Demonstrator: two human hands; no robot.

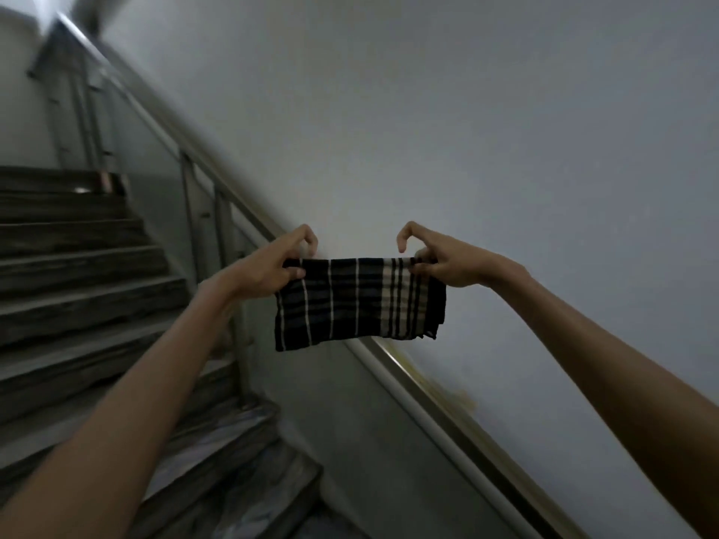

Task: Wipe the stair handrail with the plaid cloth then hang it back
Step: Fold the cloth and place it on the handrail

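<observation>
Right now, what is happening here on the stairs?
A person holds a plaid cloth stretched between both hands, the left hand and right hand each pinching a top corner. The cloth hangs in front of the sloping handrail beside the steps; whether it touches the rail is unclear.

Two bare forearms are showing, no sleeves reaching the wrists. Left hand (272,262) and right hand (439,262) are wearing nothing: no gloves, rings, watch or bands. Fingers are looking slim, nails short; detail is blurring in dim light.
</observation>
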